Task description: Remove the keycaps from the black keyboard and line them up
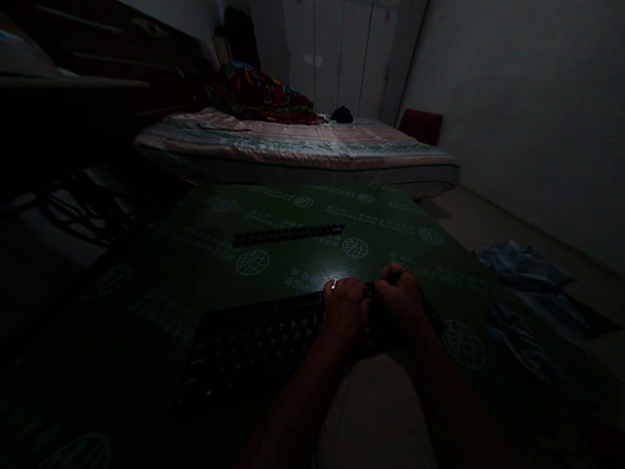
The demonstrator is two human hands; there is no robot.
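Note:
A black keyboard point(263, 339) lies at a slant on the green table, its upper part bare of keys along the far edge. My left hand point(346, 303) is curled over the keyboard's far edge, right of its middle, with a ring on one finger. Close beside it, my right hand point(398, 293) is closed in a pinch above the right end. A thin dark sliver shows at its fingertips, too dim to name. Farther out on the table sits a row of black keycaps point(288, 234). Darkness hides what lies between the two hands.
The green table point(312, 260) has printed globe logos. Beyond it stands a bed point(312, 150) with a red patterned blanket point(263, 94). Crumpled blue cloths point(525, 264) lie at the right. Dark looped metalwork point(83, 208) is at the left. The room is very dim.

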